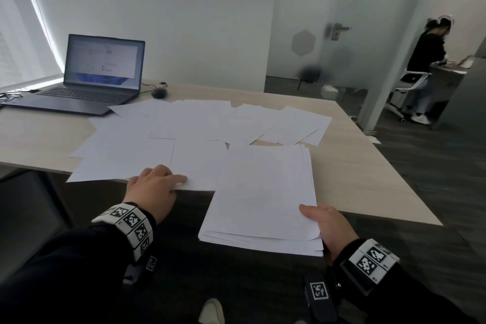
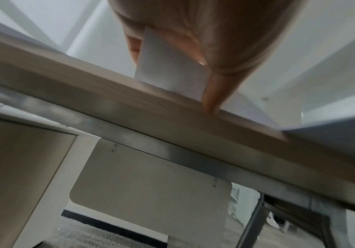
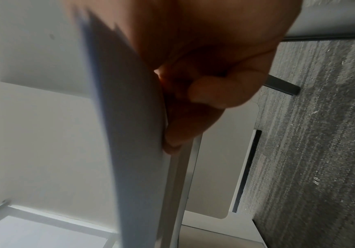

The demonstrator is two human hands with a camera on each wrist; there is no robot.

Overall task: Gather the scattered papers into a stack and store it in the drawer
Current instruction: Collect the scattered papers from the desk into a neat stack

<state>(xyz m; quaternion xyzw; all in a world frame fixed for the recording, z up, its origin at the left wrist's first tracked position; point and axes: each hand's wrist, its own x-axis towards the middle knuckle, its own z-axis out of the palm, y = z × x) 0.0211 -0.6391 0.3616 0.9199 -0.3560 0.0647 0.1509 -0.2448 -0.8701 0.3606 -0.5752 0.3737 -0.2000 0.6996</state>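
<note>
Holding the stack (image 1: 263, 200) in my right hand (image 1: 330, 226), thumb on top and fingers (image 3: 204, 94) curled beneath its near right corner; the stack's far part lies on the table (image 1: 368, 181), its near part overhangs the edge toward me. My left hand (image 1: 152, 189) pinches the near edge of one sheet (image 1: 197, 166) at the table's edge, index finger stretched along the top, thumb below; the left wrist view shows the sheet's corner (image 2: 168, 67) between thumb and fingers. That sheet lies just left of the stack, touching or slightly under it. More loose papers (image 1: 200, 123) spread beyond both grips, overlapping across the table. Far left of my left grip stands an open laptop (image 1: 86, 79), a mouse (image 1: 159, 92) just right of it. A seated person (image 1: 426, 60) is far beyond my right grip.
</note>
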